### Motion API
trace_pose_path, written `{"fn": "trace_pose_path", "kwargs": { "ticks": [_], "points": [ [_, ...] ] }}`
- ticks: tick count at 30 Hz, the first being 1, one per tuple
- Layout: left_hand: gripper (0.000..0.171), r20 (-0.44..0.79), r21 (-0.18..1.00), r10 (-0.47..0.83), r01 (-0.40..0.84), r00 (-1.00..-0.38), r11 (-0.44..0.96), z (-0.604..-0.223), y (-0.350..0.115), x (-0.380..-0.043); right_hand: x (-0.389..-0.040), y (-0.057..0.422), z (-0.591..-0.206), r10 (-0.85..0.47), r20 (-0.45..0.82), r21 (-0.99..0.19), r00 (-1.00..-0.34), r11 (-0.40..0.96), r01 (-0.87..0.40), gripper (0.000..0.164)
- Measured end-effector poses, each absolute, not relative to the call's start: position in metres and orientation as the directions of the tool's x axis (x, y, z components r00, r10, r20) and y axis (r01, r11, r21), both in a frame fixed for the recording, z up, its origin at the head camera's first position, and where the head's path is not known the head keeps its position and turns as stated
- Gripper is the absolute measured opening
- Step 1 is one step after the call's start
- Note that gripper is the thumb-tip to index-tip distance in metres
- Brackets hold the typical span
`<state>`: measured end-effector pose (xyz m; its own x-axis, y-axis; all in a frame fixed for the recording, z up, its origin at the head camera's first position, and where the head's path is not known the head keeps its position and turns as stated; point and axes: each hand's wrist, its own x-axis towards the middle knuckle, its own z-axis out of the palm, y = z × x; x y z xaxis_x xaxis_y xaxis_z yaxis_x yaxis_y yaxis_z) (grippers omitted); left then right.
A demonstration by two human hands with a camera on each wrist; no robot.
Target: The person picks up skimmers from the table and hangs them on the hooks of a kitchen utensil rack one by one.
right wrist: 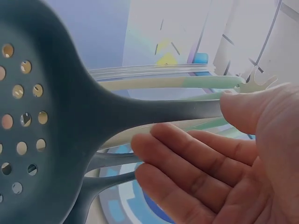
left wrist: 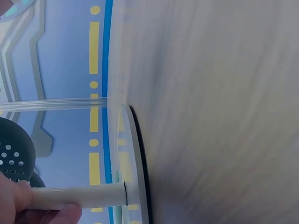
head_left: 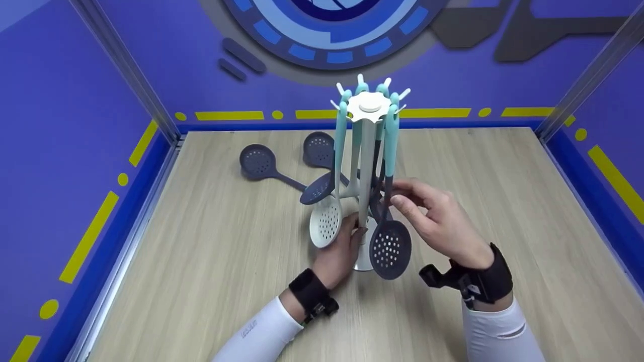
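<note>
Dark grey and turquoise-handled, the perforated skimmer (head_left: 390, 241) hangs nearly upright from the white utensil stand (head_left: 368, 166), just left of our nearer right hand (head_left: 444, 221), fingers loosely extended, while our left hand (head_left: 338, 254) grips the stand.

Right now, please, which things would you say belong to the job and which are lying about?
Job:
utensil stand, gripped by left hand
front dark skimmer, by right hand
other hanging utensils

Seemingly lying about:
leftmost dark skimmer
back dark skimmer
</note>
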<state>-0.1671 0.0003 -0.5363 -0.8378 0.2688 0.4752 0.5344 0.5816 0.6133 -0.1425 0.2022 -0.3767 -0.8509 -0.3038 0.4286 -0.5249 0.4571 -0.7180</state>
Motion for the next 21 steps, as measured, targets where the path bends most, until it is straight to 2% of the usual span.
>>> {"fn": "trace_pose_path", "kwargs": {
  "ticks": [6, 12, 18, 21],
  "points": [
    [0.027, 0.466, 0.609, 0.281, 0.534, -0.839, 0.587, -0.537, 0.001, -0.163, -0.142, 0.203, -0.376, -0.221, 0.502, -0.700, -0.836, 0.463, -0.543, 0.024],
    [0.043, 0.463, 0.610, 0.298, 0.544, -0.835, 0.577, -0.535, 0.000, -0.156, -0.143, 0.203, -0.375, -0.160, 0.556, -0.705, -0.816, 0.430, -0.564, 0.021],
    [0.056, 0.368, 0.663, 0.316, 0.485, -0.875, 0.571, -0.531, -0.003, -0.149, -0.144, 0.203, -0.376, -0.120, 0.571, -0.712, -0.812, 0.419, -0.563, 0.021],
    [0.061, 0.351, 0.645, 0.333, 0.484, -0.875, 0.591, -0.530, -0.007, -0.145, -0.143, 0.204, -0.376, -0.111, 0.572, -0.717, -0.813, 0.414, -0.561, 0.021]
  ]
}}
